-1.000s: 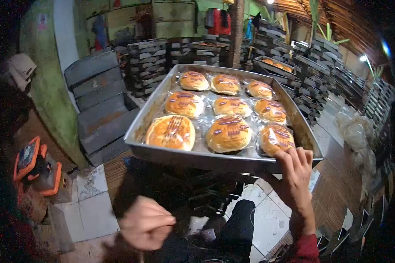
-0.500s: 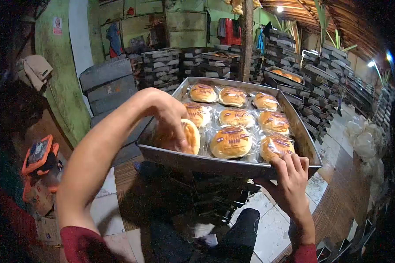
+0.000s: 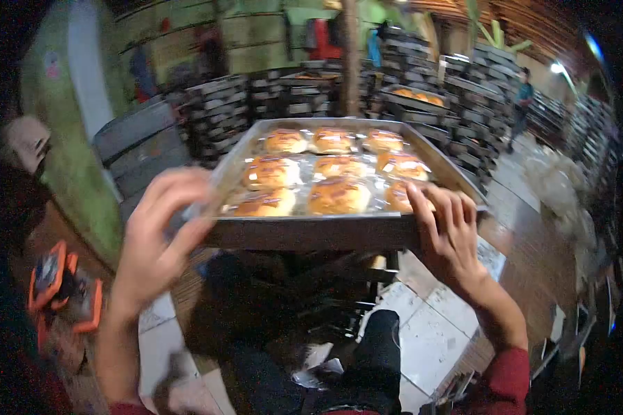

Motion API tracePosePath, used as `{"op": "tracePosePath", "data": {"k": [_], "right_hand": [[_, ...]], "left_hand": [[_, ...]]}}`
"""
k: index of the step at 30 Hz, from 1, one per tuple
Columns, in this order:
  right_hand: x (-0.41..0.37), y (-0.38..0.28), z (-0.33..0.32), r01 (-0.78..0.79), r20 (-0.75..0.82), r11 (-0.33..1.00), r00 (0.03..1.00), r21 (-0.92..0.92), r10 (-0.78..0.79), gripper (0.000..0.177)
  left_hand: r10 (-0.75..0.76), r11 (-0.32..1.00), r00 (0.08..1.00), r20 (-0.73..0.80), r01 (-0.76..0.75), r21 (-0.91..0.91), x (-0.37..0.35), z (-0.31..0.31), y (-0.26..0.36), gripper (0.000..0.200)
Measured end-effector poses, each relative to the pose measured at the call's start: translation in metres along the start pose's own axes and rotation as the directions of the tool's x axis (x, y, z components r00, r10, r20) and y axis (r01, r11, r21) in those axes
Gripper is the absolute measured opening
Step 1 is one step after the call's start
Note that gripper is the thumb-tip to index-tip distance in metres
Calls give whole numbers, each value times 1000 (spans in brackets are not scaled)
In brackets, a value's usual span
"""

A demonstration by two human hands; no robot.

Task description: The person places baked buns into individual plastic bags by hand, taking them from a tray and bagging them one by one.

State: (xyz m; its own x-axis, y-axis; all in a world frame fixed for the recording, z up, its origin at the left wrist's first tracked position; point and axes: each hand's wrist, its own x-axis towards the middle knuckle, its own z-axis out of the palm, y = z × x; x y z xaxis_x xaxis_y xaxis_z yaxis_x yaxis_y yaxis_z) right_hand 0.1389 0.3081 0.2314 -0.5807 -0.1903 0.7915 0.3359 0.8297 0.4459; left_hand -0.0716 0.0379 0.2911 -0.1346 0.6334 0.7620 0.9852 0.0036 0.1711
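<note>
A metal baking tray (image 3: 311,234) spans the middle of the view, bearing rows of plastic-wrapped buns (image 3: 339,196) with dark printing on the wrappers. My right hand (image 3: 450,221) clasps the front rim near its right corner, fingers over the edge and thumb below. At the front left corner is my left hand (image 3: 163,235), blurred by motion. Its thumb and fingers are spread apart around that corner, fingertips right at the rim, with no bun between them. The front left bun (image 3: 263,203) lies in the tray beside it.
Behind the tray stand tall stacks of dark trays (image 3: 218,111), and one open tray of buns (image 3: 419,97) sits among them. A wooden post (image 3: 351,62) rises in between. Orange crates (image 3: 66,287) are at lower left, clear plastic bags (image 3: 557,187) at right. A person (image 3: 522,104) is in the back right.
My left hand has let go of the front left bun and moved out to the tray's left corner. My right hand keeps its hold. The view has shifted, and a person now shows behind.
</note>
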Motion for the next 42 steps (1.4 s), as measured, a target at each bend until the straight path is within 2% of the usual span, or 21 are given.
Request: {"op": "tracePosePath", "data": {"k": [1,2,3,4,6,7,8,9,10,12,13,15,16,20,24,25,27,31,36,40,42], "right_hand": [[-4,14,12,17,-18,983,1000,-184,-21,43],[-8,29,19,88,-47,944,993,-319,-109,32],[-7,38,22,104,-84,958,988,-268,-131,24],[-9,51,26,119,-66,959,988,-258,-140,22],[-9,69,12,90,-40,990,995,-110,-95,29],[-7,78,-5,83,-5,995,997,-52,-83,36],[-5,78,-29,87,9,994,996,-71,-86,38],[-1,79,-49,108,24,990,994,-92,-106,41],[-3,82,-73,102,13,987,995,-122,-101,43],[0,83,-125,136,-6,960,990,-244,-142,44],[2,77,-156,77,50,947,997,-312,-64,45],[-2,92,-206,159,112,891,986,-426,-123,57],[-5,85,-235,88,176,879,984,-469,-5,86],[-28,64,-324,132,246,670,966,-731,78,79],[-60,54,-409,286,403,495,904,-821,147,64],[-69,52,-426,282,399,470,901,-836,170,62],[-97,51,-470,276,393,424,893,-862,218,61],[-152,40,-536,169,304,352,876,-921,375,57],[-221,35,-584,86,218,275,840,-958,496,51],[-277,49,-631,220,297,201,748,-955,593,50],[-290,46,-637,-236,241,433,562,-870,791,42]], "left_hand": [[13,999,995,-96,-17,-49,-24,8,-4,12],[-118,973,970,-213,70,-219,-55,25,-2,13],[-240,921,914,-328,108,-374,-86,53,2,17],[-143,923,912,-385,-18,-385,-129,87,-15,15],[-452,874,855,-257,366,-320,-182,161,-1,24],[-749,639,655,-97,676,-366,-234,214,-9,18],[-831,544,503,-237,824,-156,-286,273,1,20],[-838,535,545,8,825,-182,-315,308,12,21],[-729,575,604,322,796,-190,-333,331,22,22],[-526,661,572,630,741,-120,-384,371,33,25],[-440,705,543,715,702,-99,-389,382,34,27],[-303,772,478,825,630,-82,-398,398,29,30],[-249,798,452,857,597,-83,-399,407,29,32],[-113,851,350,930,518,-92,-411,421,8,40],[-69,871,417,906,468,-149,-431,440,20,49],[49,835,272,961,517,-189,-412,424,26,57],[-51,872,276,960,481,-92,-352,380,77,62],[-62,861,191,980,507,-44,-337,381,97,64],[-21,828,284,959,543,-142,-342,387,93,59],[-47,759,243,969,640,-124,-355,395,85,48],[-73,736,252,965,667,-118,-354,390,83,48]]}}
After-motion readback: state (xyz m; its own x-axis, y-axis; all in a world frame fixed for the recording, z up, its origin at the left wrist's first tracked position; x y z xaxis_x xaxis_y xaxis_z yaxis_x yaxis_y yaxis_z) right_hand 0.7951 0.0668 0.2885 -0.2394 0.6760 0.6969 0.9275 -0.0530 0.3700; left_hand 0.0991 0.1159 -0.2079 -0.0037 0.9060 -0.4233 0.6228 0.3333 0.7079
